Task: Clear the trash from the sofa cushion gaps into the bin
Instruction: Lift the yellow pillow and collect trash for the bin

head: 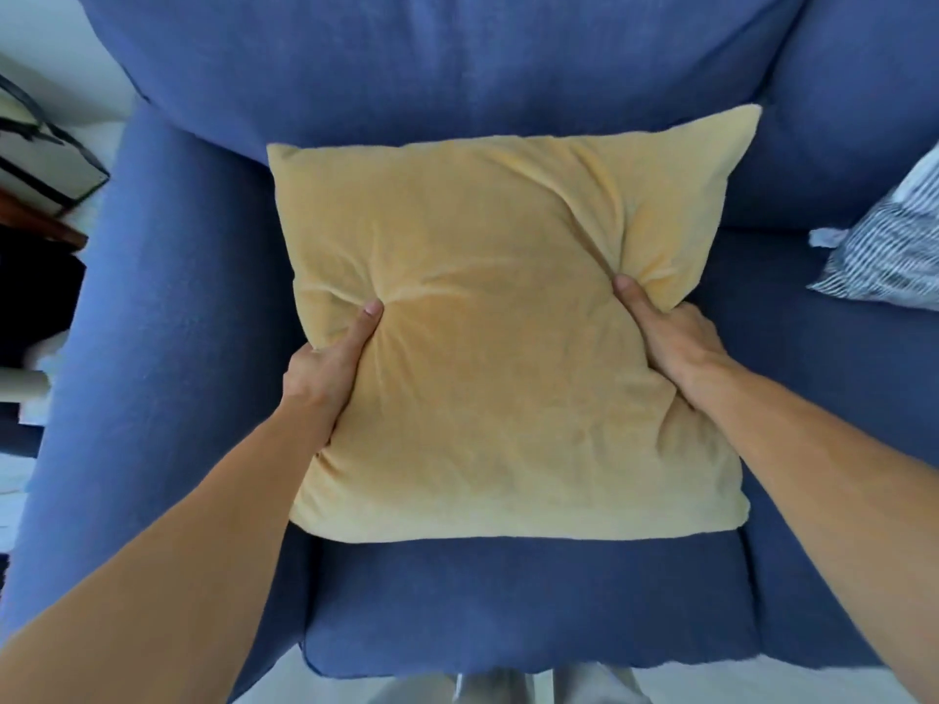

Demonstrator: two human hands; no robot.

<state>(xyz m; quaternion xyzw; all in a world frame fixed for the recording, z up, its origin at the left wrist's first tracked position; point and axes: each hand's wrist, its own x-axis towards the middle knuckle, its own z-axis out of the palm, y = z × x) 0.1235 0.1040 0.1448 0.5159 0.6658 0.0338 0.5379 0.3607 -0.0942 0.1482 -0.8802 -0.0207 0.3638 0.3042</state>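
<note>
While both hands are pinching the yellow pillow (508, 348) over the blue sofa (167, 322) seat, left hand (325, 370) and right hand (670, 343) are gripping opposite edges. Lifting it level and well aside is likely exposing the cushion gaps; no trash or bin is showing.

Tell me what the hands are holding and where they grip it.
Both hands grip the yellow pillow: the left hand pinches its left edge, the right hand its right edge, thumbs pressed into the top face.
</note>
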